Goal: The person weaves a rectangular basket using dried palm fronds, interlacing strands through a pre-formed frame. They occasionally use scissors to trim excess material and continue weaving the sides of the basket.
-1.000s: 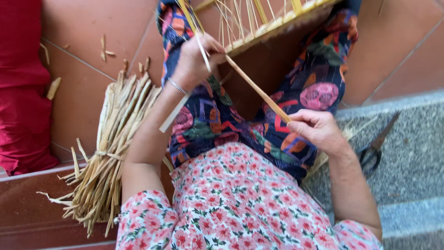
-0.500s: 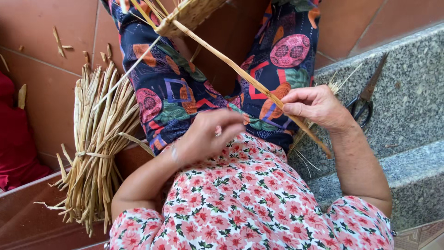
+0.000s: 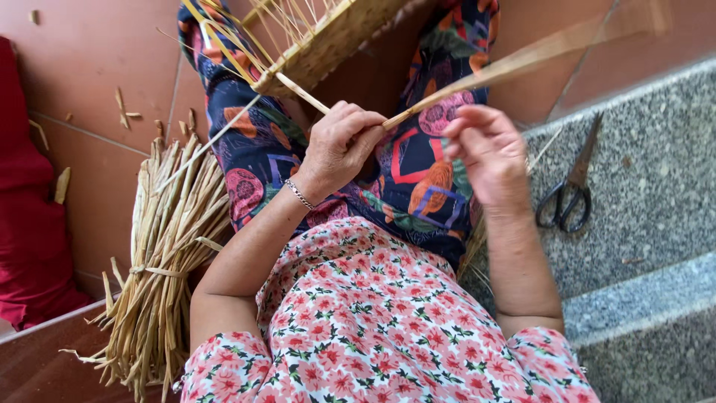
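My left hand (image 3: 341, 145) is closed on a long pale straw strip (image 3: 522, 60) that runs from the woven straw piece (image 3: 328, 37) on my lap, bends at my fingers and stretches up to the right. A silver bracelet circles that wrist. My right hand (image 3: 488, 149) hovers just right of the strip with fingers spread, holding nothing. Loose straw ends stick up from the woven piece at the top.
A tied bundle of dried straw (image 3: 168, 254) lies on the red tiled floor at my left. Black-handled scissors (image 3: 570, 190) rest on the grey granite step at right. Red fabric (image 3: 30, 209) sits at the far left. Straw scraps litter the tiles.
My left hand rose from my lap and took hold of the strip. My right hand let go of it and opened. The strip's free end swung up to the right.
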